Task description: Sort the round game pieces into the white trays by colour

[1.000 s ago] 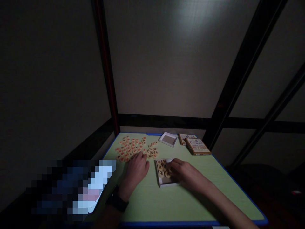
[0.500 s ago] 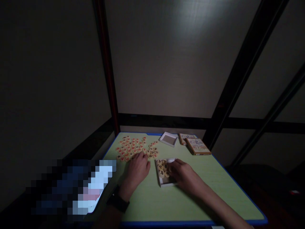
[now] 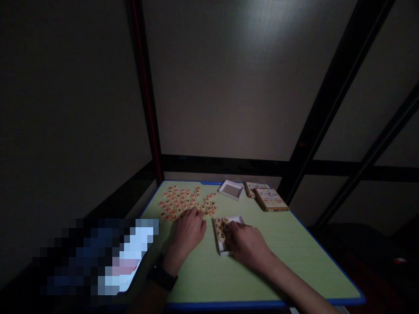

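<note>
- Currently, in the head view, the left hand (image 3: 189, 229) is resting palm down at the near edge of a spread of round game pieces (image 3: 176, 203); its fingers are curling slightly, and whether they are pinching a piece cannot be told.
- A dark watch (image 3: 163, 278) is circling that wrist (image 3: 173, 263).
- The right hand (image 3: 247, 242) is covering much of the right side of an open white box (image 3: 225, 252), its fingers bunching together; their tips are hiding behind the knuckles, so whether they are gripping a piece cannot be told.
- Other round pieces (image 3: 221, 237), bearing black signs, are lying inside that box along its left side, just beside the fingers.
- The round game pieces outside it, marked in red and black, are covering the far left part of the green bench (image 3: 203, 279), left of and beyond the box.
- A white tray (image 3: 231, 191) is lying open at the far edge, its brownish bottom showing.
- Just right of it, two printed boxes (image 3: 271, 200) are lying near the far right corner, one partly in front of the other.
- At the left, a bright shape (image 3: 137, 244) is glowing, blurred into squares.
- Beyond the bench, a dim grey wall (image 3: 225, 96) is standing.
</note>
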`<state>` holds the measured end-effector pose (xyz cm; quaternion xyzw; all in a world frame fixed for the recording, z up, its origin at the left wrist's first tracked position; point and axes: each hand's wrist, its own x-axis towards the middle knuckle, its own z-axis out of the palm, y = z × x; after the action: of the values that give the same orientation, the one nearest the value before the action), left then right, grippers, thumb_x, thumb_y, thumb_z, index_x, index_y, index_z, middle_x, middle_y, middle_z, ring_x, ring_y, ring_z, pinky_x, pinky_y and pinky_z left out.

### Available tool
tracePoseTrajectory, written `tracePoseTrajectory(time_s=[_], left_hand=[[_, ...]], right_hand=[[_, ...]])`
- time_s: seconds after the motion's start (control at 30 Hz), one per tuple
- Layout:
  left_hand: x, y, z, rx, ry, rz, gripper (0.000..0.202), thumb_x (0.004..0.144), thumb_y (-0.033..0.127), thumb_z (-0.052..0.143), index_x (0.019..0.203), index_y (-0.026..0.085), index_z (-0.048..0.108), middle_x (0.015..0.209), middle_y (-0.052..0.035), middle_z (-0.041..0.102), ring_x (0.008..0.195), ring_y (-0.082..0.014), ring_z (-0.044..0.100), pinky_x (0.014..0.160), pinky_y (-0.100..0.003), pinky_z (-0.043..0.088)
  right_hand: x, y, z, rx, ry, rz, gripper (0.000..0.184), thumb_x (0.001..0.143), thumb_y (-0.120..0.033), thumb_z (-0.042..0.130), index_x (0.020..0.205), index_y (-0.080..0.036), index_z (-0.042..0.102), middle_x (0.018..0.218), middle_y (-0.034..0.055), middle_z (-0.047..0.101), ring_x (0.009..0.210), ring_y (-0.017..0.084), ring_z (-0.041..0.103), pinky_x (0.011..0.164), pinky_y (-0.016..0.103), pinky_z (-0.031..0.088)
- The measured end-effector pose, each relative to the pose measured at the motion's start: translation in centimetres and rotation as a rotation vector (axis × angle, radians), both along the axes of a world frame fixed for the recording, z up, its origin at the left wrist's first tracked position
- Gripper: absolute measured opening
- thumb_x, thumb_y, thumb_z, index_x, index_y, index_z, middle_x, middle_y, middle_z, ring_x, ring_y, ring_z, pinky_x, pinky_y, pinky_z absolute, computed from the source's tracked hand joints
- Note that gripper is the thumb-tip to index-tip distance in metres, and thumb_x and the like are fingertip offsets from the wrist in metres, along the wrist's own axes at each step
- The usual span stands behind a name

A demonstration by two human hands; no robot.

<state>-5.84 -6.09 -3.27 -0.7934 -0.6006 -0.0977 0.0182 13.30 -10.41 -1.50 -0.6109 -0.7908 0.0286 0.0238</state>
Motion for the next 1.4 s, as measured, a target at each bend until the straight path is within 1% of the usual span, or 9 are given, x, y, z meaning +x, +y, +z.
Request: tracePoseTrajectory(time_s=[0.1,0.23,0.4,0.5,0.63,0.77,0.87,1.17,1.4], left_hand=[[0.0,0.0,0.0,0.0,-0.003,-0.006,0.025,0.094,0.026,0.045,0.108,0.02,0.066,0.113,-0.0102,0.063,0.109,-0.0235,0.058,0.094,-0.035,0.046],[0.0,-0.1,0.1,-0.008,-0.005,-0.01,0.026,0.095,0.026,0.045,0.11,0.019,0.066,0.114,-0.0106,0.063,0.109,-0.0239,0.058,0.095,-0.036,0.046],[0.0,-0.2,0.3,-0.005,0.0,-0.01,0.027,0.095,0.025,0.045,0.11,0.018,0.066,0.113,-0.0115,0.063,0.109,-0.0252,0.059,0.094,-0.037,0.046],[0.0,-0.1,0.2,0.003,0.001,-0.012,0.026,0.095,0.025,0.046,0.11,0.017,0.066,0.112,-0.0112,0.063,0.109,-0.0254,0.059,0.093,-0.037,0.047],[0.1,-0.1,0.1,0.004,0.015,-0.01,0.026,0.095,0.026,0.046,0.11,0.018,0.066,0.113,-0.0109,0.063,0.109,-0.0249,0.06,0.092,-0.035,0.047],[0.1,0.0,0.1,0.002,0.014,-0.017,0.025,0.095,0.026,0.046,0.109,0.018,0.066,0.113,-0.011,0.063,0.109,-0.0253,0.06,0.092,-0.036,0.048],[0.1,0.0,0.1,0.001,0.018,-0.013,0.025,0.095,0.026,0.047,0.108,0.017,0.066,0.113,-0.0106,0.063,0.108,-0.0254,0.06,0.092,-0.036,0.048],[0.1,0.0,0.0,0.006,0.01,-0.015,0.025,0.095,0.026,0.048,0.109,0.018,0.066,0.114,-0.0103,0.064,0.108,-0.025,0.06,0.092,-0.036,0.049],[0.1,0.0,0.1,-0.001,0.004,-0.016,0.027,0.095,0.026,0.047,0.112,0.017,0.066,0.116,-0.0106,0.063,0.11,-0.0257,0.06,0.093,-0.037,0.049]], right_hand=[[0.4,0.2,0.0,0.024,-0.009,0.021,0.023,0.086,-0.022,0.053,0.106,-0.017,0.063,0.098,0.0148,0.075,0.085,0.026,0.07,0.066,0.029,0.039],[1.6,0.6,0.1,-0.018,0.033,0.058,0.022,0.081,-0.017,0.057,0.099,-0.02,0.068,0.094,0.0117,0.076,0.083,0.024,0.069,0.064,0.027,0.037],[3.1,0.8,0.9,-0.09,0.213,0.127,0.024,0.074,-0.007,0.057,0.089,-0.021,0.07,0.087,0.0058,0.074,0.077,0.019,0.066,0.061,0.024,0.034],[3.6,0.5,1.2,-0.105,0.293,0.111,0.022,0.074,-0.005,0.056,0.085,-0.019,0.069,0.083,0.0053,0.073,0.074,0.017,0.065,0.061,0.023,0.035],[3.7,0.0,1.4,-0.042,0.182,0.077,0.015,0.081,-0.013,0.056,0.086,-0.018,0.069,0.087,0.0088,0.072,0.075,0.02,0.065,0.062,0.026,0.035],[3.5,0.1,1.7,-0.106,0.051,0.069,0.017,0.087,-0.021,0.055,0.087,-0.017,0.071,0.094,0.0119,0.072,0.079,0.021,0.066,0.063,0.027,0.036],[3.2,0.3,1.8,-0.154,0.01,0.085,0.019,0.088,-0.02,0.053,0.089,-0.015,0.072,0.095,0.0138,0.073,0.081,0.022,0.067,0.064,0.027,0.037],[3.0,1.3,0.6,-0.135,0.116,0.214,0.016,0.082,-0.012,0.055,0.092,-0.017,0.066,0.094,0.0094,0.072,0.084,0.019,0.065,0.067,0.025,0.037],[3.1,1.5,-0.2,-0.099,0.23,0.222,0.018,0.079,-0.007,0.055,0.089,-0.018,0.065,0.089,0.0062,0.07,0.075,0.016,0.06,0.064,0.024,0.035]])
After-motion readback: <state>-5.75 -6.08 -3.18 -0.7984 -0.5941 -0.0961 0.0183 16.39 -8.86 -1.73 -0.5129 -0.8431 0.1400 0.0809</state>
